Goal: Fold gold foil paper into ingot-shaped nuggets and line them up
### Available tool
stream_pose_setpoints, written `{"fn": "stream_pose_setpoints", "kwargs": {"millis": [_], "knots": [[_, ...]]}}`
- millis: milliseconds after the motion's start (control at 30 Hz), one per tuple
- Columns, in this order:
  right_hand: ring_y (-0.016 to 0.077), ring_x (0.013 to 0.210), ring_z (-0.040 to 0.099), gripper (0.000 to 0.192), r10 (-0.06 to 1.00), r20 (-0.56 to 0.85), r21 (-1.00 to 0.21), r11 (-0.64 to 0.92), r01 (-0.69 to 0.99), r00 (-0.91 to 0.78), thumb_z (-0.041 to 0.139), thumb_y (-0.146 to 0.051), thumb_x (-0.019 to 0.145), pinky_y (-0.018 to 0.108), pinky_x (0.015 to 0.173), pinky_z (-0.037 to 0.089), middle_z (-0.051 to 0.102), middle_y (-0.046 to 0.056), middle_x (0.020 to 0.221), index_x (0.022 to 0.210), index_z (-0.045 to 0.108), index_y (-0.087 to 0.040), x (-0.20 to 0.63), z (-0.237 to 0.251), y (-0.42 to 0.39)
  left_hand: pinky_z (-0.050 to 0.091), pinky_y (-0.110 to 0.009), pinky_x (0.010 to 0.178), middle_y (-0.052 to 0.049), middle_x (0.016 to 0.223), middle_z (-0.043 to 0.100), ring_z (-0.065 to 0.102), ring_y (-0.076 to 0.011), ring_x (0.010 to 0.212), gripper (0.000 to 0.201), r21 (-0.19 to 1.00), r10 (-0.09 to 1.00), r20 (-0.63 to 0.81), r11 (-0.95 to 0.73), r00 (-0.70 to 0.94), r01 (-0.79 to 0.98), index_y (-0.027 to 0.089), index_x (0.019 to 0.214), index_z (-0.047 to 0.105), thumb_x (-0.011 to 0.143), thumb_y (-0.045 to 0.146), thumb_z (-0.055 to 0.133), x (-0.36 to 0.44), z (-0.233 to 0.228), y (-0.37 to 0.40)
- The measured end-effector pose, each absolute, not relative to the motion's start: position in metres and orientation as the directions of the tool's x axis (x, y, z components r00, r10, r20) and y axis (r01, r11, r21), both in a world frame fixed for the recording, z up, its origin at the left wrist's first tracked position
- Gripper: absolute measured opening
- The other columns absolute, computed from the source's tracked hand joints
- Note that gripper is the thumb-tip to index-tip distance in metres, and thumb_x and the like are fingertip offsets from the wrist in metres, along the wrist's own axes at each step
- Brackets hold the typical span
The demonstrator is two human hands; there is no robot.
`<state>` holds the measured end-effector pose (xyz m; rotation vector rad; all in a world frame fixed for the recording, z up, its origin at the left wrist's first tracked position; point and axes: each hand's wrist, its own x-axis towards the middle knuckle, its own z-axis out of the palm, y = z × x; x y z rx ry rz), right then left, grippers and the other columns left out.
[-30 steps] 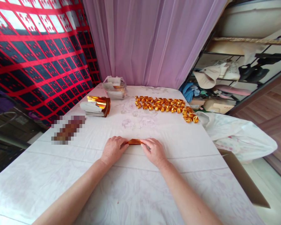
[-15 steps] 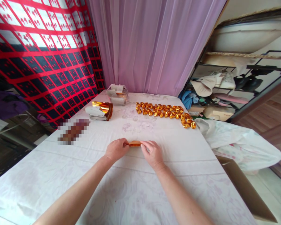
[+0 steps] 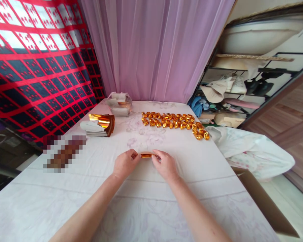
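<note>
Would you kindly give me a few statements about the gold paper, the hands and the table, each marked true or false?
1. Both hands, left hand and right hand, pinch one folded gold foil strip between them. True.
2. The folded gold foil pieces lie in a row at the far side of the table. True.
3. The stack of gold foil sheets lies to the right of the hands. False: it lies far left.
4. The table is bare wood. False: a pale floral cloth covers it.
5. A purple curtain hangs behind the table. True.
</note>
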<state>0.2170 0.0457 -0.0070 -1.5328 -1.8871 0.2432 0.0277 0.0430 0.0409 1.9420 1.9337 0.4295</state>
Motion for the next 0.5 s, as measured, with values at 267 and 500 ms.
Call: {"fn": "stream_pose_setpoints", "kwargs": {"millis": [267, 500], "knots": [[0.0182, 0.070, 0.067, 0.018, 0.971, 0.238, -0.474, 0.133, 0.871, -0.019, 0.055, -0.029, 0.088, 0.026, 0.064, 0.045, 0.074, 0.003, 0.079, 0.084, 0.071, -0.023, 0.211, 0.014, 0.072, 0.037, -0.026, 0.060, -0.002, 0.077, 0.071, 0.067, -0.0181, 0.072, 0.026, 0.414, 0.999, 0.002, -0.042, 0.045, 0.910, 0.022, 0.085, 0.065, 0.094, 0.039, 0.048, 0.027, 0.034, 0.073], [0.0175, 0.068, 0.067, 0.020, 0.952, 0.295, -0.639, 0.137, 0.757, 0.076, 0.053, -0.033, 0.088, 0.024, 0.064, 0.044, 0.074, 0.003, 0.077, 0.084, 0.070, -0.023, 0.199, -0.007, 0.081, 0.038, -0.028, 0.063, -0.006, 0.088, 0.071, 0.067, -0.0210, 0.080, 0.027, 0.336, 0.996, 0.040, -0.086, 0.077, 0.938, 0.021, 0.089, 0.063, 0.098, 0.036, 0.042, 0.024, 0.027, 0.084]]}}
